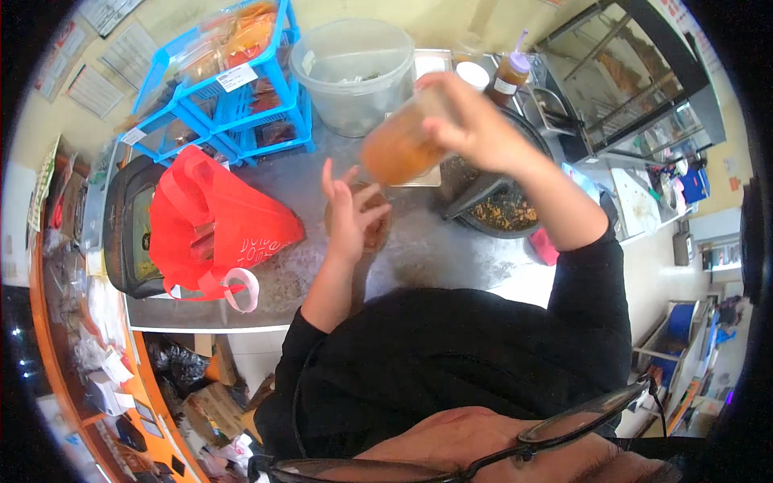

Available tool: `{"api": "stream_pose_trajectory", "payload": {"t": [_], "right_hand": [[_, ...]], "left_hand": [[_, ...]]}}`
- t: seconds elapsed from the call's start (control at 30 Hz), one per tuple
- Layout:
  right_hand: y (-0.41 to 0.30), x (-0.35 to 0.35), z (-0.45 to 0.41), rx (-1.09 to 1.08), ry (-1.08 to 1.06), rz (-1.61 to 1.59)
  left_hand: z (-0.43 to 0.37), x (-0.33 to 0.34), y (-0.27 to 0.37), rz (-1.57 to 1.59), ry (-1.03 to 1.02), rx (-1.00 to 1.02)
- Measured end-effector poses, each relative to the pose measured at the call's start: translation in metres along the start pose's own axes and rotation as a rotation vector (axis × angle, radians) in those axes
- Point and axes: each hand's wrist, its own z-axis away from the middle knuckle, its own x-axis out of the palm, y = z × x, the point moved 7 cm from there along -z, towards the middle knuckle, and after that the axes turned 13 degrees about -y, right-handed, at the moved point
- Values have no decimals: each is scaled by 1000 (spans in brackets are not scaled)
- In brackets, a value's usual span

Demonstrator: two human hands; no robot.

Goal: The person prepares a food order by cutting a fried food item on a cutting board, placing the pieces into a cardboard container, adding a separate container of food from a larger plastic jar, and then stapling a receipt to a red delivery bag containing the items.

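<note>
In my right hand [477, 124] is a clear container [403, 145] with orange-brown contents, tilted above the metal tabletop [272, 290]. Motion blurs it, and whether it has a lid cannot be made out. My left hand [350, 217] has its fingers spread, below and to the left of that container in the view. Behind those fingers stands a round container [377, 232] with brown contents, partly hidden; whether my fingers touch it is unclear.
Left of my hands slumps a red bag [241, 223] bearing writing, beside blue stacked baskets [241, 118] of packets. A big translucent bucket [356, 84] stands behind. On the right are a black round pan [513, 211] with crumbs, a lidded bottle [510, 75] and a glass display case [634, 72].
</note>
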Motion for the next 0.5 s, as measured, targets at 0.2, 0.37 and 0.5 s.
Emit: {"api": "stream_pose_trajectory", "payload": {"t": [0.2, 0.37, 0.5], "right_hand": [[109, -100, -38, 439, 271, 476], [231, -109, -81, 732, 144, 617], [288, -93, -89, 888, 59, 620]], "left_hand": [[39, -50, 45, -553, 88, 410], [59, -76, 33, -768, 233, 315], [65, -79, 23, -1331, 294, 97]]}}
